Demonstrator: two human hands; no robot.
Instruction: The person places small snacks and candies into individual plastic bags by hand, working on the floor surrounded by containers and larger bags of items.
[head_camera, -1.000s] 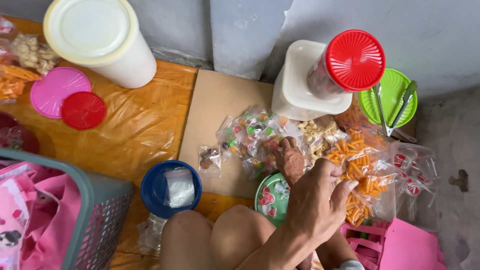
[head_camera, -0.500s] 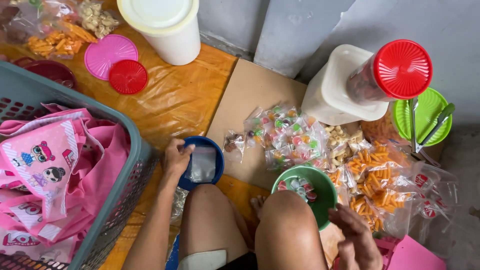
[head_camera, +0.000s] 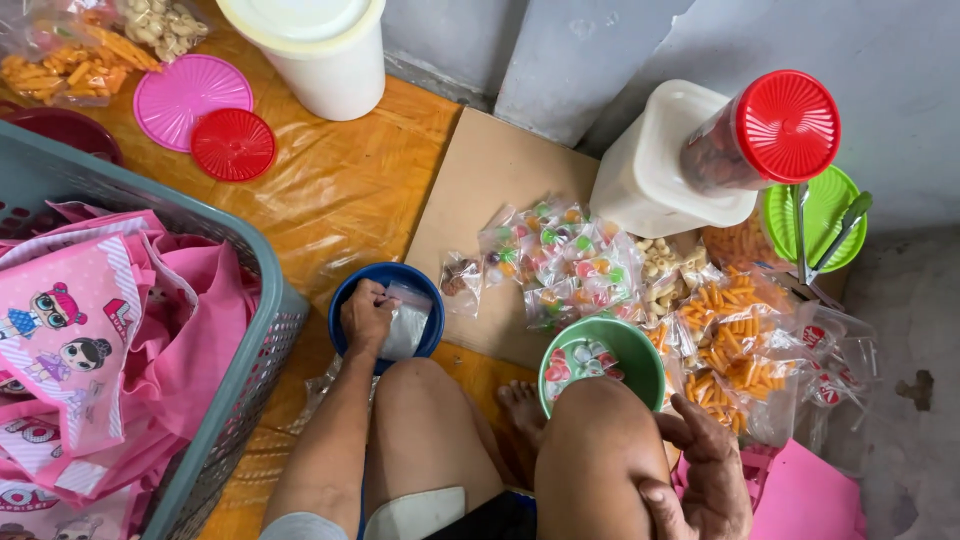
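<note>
My left hand (head_camera: 366, 315) reaches into a blue bowl (head_camera: 352, 287) and its fingers close on small clear plastic bags (head_camera: 410, 320) lying in it. My right hand (head_camera: 705, 478) rests by my right knee, fingers loose and holding nothing. A green bowl (head_camera: 632, 350) with wrapped sweets sits just ahead of that knee. Small packets of coloured candy (head_camera: 560, 255) and orange stick snacks (head_camera: 735, 340) lie spread on a cardboard sheet (head_camera: 490, 180).
A grey basket (head_camera: 250, 330) full of pink cartoon bags (head_camera: 80, 340) stands at the left. A white bucket (head_camera: 320, 50), pink lid (head_camera: 185, 95) and red lid (head_camera: 233, 145) sit behind. A red-lidded jar (head_camera: 770, 135), white container (head_camera: 660, 160) and green plate with tongs (head_camera: 825, 220) are at right.
The view has swung left and down. My right hand left the snack packets and dropped beside my knee. My left hand came in and took hold of the clear bags in the blue bowl.
</note>
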